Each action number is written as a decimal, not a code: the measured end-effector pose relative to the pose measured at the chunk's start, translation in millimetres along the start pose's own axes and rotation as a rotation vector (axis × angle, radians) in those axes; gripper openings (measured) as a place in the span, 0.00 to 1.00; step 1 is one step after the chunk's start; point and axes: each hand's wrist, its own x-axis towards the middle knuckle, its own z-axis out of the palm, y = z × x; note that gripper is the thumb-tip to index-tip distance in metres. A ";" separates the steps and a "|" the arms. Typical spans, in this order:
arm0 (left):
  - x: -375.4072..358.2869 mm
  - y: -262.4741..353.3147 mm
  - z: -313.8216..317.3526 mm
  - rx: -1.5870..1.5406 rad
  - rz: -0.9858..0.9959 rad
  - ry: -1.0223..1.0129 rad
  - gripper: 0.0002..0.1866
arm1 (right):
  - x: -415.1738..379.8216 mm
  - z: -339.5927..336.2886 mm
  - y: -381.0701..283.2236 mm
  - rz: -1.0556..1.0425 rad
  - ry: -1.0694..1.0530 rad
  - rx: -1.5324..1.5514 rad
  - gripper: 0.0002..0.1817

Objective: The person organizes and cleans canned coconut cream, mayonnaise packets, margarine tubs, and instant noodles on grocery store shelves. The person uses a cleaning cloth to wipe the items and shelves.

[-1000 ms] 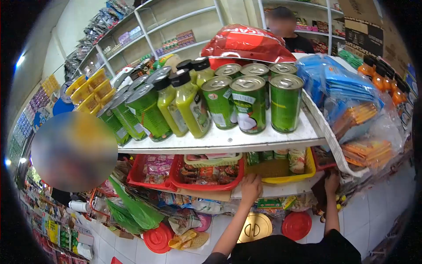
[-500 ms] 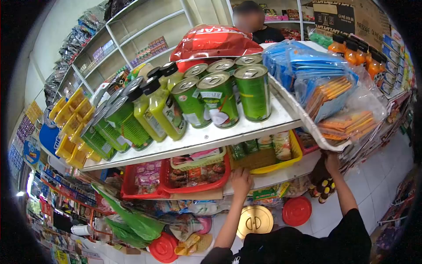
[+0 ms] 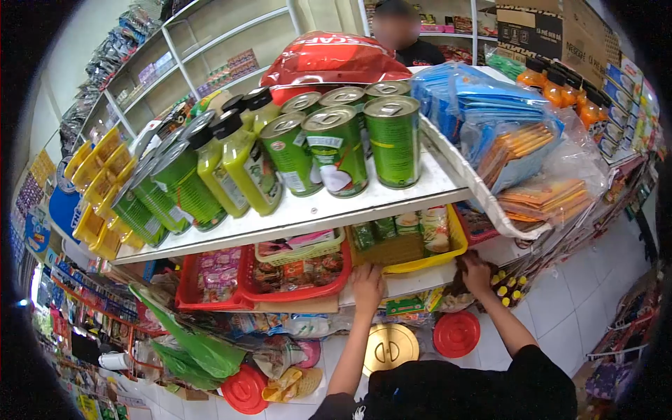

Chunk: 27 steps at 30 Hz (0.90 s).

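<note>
My left hand [image 3: 367, 285] rests on the front edge of the lower shelf, fingers laid flat over it, between the red basket [image 3: 297, 295] and the yellow basket [image 3: 458, 255]. Nothing shows in it. My right hand [image 3: 477, 274] is at the same shelf edge, just right of the yellow basket's corner. Its fingers are curled round a dark brown, cloth-like piece [image 3: 460, 281], mostly hidden by the hand and shelf. Packets lie inside both baskets.
Green cans [image 3: 334, 150] and green sauce bottles [image 3: 250, 171] stand on the upper shelf [image 3: 315, 210]. A white tray [image 3: 483, 192] of bagged packets juts out at right. Yellow-capped bottles [image 3: 514, 287] stand below. Red lids [image 3: 456, 334] are near the floor. A person [image 3: 413, 38] is behind.
My right hand has moved left with the dark brown piece, from under the tray's corner to beside the yellow basket. My left hand stays on the shelf edge. The view has shifted slightly.
</note>
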 end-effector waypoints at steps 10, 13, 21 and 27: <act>1.2 -3.3 7.3 0.018 0.082 0.080 0.12 | -7.3 -24.2 93.8 0.153 0.114 -0.055 0.24; 2.5 -1.8 -3.1 -0.001 0.071 0.034 0.11 | 2.0 -10.9 60.3 0.261 0.181 -0.044 0.19; 2.3 -3.5 2.1 0.047 0.124 0.095 0.11 | 2.2 12.6 -23.1 0.119 0.096 -0.003 0.19; 1.4 -13.2 25.8 0.080 0.196 0.252 0.14 | -5.8 -5.8 33.8 0.072 0.051 0.054 0.20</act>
